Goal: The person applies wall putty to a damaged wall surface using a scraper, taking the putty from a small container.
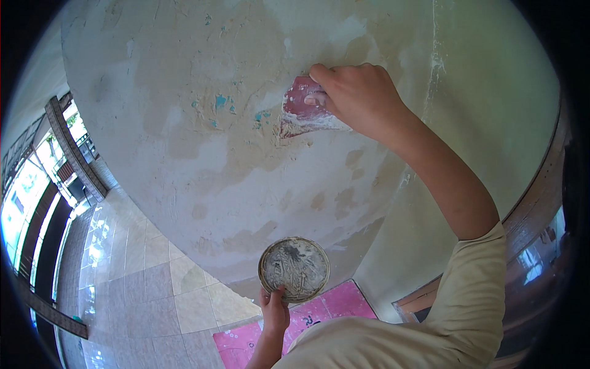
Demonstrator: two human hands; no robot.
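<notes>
— Putty on the wall (203,154) looks patchy, so we judge the red scraper (302,111) should be held at a low angle with even pressure. Our right hand (356,98) has its fingers curled tight around the scraper's top edge, blade flat against the plaster.

— And the left hand (275,310)?

— Its fingers pinch the lower rim of the round putty-smeared plate (294,269), held low, well below the scraper. We'd keep it nearer for reloading.

— Anything in our way?

— A pink sheet (246,344) lies on the tiled floor (141,277) underfoot, a dark wooden frame (534,209) stands to the right, and bright windows (31,203) to the left.
</notes>
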